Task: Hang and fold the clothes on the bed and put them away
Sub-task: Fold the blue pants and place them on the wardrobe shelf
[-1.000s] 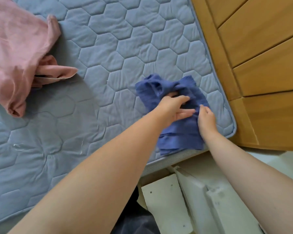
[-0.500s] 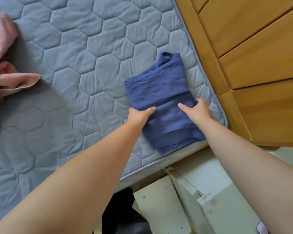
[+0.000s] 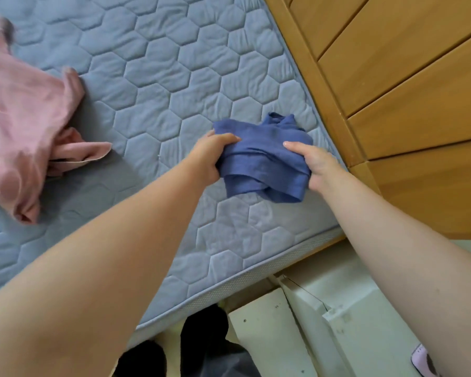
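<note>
Lying over the near right corner of a grey-blue mattress quilted in hexagons, a dark blue cloth garment folded into a loose bundle is held from both sides. Its left edge is grasped by the left hand, with the thumb laid on top and the fingers curled under the fabric. Its right edge is grasped by the right hand, with the thumb stretched across the top and the fingers hidden beneath. The lower layers of the bundle are seen sagging between the two hands, and whether it is lifted clear of the mattress cannot be told. A crumpled pink cloth garment is spread at the far left of the mattress, well apart from the blue one. Slanted panels of light brown wood are seen along the right edge of the mattress, just beside the right hand. Flat white boards are seen on the floor at the near side, below the mattress edge, next to dark fabric shapes.
</note>
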Action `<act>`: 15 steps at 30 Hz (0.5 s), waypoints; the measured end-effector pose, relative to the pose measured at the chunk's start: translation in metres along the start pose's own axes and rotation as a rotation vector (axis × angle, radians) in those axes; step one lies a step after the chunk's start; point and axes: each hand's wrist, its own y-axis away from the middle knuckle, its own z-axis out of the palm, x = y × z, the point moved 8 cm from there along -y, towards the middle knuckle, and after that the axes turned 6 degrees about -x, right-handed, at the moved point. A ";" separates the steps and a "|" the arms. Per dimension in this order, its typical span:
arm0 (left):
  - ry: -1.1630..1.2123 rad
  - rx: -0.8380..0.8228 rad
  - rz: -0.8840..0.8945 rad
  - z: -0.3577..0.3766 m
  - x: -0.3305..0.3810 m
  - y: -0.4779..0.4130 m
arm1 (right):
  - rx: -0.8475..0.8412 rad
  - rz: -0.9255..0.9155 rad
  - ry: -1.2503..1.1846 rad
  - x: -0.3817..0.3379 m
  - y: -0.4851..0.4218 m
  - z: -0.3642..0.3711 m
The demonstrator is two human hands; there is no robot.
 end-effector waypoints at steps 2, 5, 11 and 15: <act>0.057 -0.053 0.100 0.007 0.032 0.015 | 0.043 -0.189 -0.077 -0.033 0.011 0.010; 0.102 -0.079 0.177 0.003 0.039 0.034 | 0.060 -0.324 -0.118 -0.042 0.032 0.022; -0.145 0.212 -0.077 -0.077 -0.090 0.059 | 0.058 0.102 0.009 0.122 0.040 0.017; -0.669 0.296 -0.220 -0.122 -0.143 0.077 | 0.178 0.261 0.786 0.174 0.040 -0.015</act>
